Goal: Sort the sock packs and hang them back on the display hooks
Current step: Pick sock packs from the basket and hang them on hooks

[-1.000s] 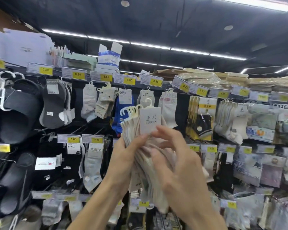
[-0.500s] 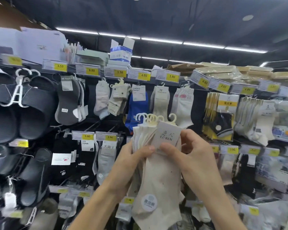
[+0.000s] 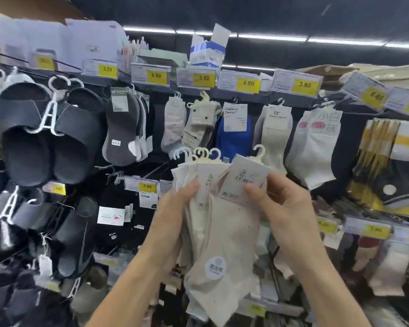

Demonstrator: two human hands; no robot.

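Before display hooks: left hand grips sock packs; right hand pinches front pack.

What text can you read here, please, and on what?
"3.50": leftmost top tag
"6.80": second top tag
"3.50": third top tag
"4.50": fourth top tag
"3.80": fifth top tag
"5.80": lower tag
"Classic Design": blue socks' card
"LUR", partly covered: held pack's card
Other labels: too small or blurred.

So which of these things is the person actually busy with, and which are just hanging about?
In the job: stack of beige sock packs, gripped by the left hand; front LU REN pack, pinched by the right hand; their white hanger hooks.
Just there: black slippers; blue socks; yellow price tags; grey no-show socks.
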